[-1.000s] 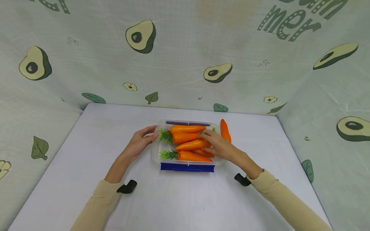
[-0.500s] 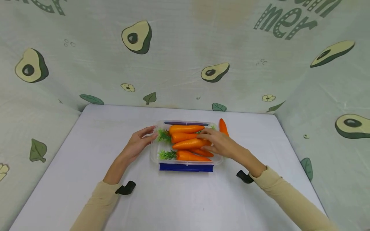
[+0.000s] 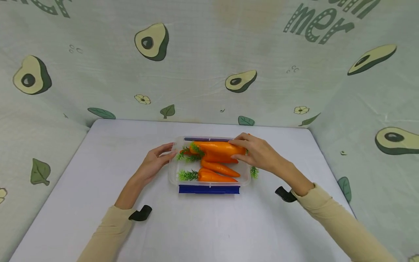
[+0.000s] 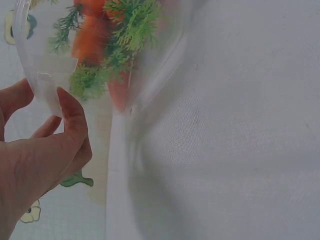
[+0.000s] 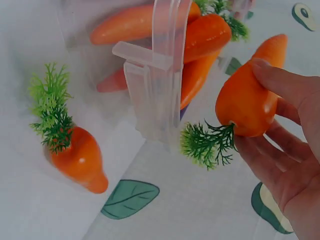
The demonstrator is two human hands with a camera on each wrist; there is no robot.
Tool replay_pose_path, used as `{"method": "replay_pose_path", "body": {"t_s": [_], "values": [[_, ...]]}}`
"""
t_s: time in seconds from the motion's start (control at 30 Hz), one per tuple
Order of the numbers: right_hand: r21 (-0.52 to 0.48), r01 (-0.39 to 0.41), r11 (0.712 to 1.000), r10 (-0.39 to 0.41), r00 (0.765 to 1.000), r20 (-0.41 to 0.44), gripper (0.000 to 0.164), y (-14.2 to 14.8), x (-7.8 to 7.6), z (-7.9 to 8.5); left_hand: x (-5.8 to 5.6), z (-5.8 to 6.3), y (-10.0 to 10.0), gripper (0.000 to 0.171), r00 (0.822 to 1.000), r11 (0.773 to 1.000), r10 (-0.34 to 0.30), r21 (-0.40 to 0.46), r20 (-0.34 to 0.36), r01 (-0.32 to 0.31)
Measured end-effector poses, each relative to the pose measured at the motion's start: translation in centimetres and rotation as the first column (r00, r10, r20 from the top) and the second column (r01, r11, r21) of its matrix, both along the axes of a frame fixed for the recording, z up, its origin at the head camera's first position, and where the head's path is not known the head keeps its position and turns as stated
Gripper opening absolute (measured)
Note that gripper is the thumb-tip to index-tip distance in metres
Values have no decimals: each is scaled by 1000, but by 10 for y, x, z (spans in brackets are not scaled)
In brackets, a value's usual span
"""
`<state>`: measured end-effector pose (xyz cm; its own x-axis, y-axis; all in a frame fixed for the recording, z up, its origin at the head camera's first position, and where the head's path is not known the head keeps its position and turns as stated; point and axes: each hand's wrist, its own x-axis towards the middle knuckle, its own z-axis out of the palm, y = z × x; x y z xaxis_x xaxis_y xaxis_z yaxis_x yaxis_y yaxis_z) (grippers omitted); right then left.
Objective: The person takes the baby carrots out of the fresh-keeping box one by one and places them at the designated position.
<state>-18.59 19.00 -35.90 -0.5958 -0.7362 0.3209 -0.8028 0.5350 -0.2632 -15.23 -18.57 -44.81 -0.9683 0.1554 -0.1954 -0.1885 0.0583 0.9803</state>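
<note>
A clear plastic food container (image 3: 172, 174) with blue locking flaps (image 3: 209, 189) stands on the table, holding several orange carrots with green leafy tops. At its left end, my left hand (image 3: 152, 162) pinches the clear side flap (image 4: 47, 87) between thumb and fingers. My right hand (image 3: 258, 151) grips a carrot (image 5: 247, 102) above the container's right side, thumb on one side and fingers under the other. In the right wrist view its leafy top (image 5: 210, 142) hangs free. Beside the container's right end lies another carrot (image 5: 80, 157), mostly hidden behind my hand in the head view.
The white table (image 3: 209, 225) stretches in front of the container. A cloth wall (image 3: 196, 72) printed with avocados and leaves rises behind and at both sides. Black wrist straps (image 3: 140, 213) sit over both sleeves.
My right hand has lifted a carrot up from among the others and moved slightly back and right. My left hand keeps its place at the container's left end.
</note>
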Motion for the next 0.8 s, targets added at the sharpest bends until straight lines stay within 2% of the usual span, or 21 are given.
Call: {"method": "replay_pose_path", "body": {"t_s": [0.23,0.4,0.53,0.8], "values": [[-71,81,994,-82,997,-7,47,11,-5,12,-1,-2,-1,67,1000,1000,-9,-12,-1,9],[-140,135,981,-137,990,-10,47,22,-10,13,-1,-2,-1,66,1000,1000,-6,-24,4,6],[-175,198,964,-196,980,30,47,32,-12,10,-2,-1,-1,66,1000,1000,-2,-20,12,2],[-231,327,916,-316,945,87,45,53,-15,-4,-3,-3,-1,66,1000,1000,-2,-6,17,2]]}}
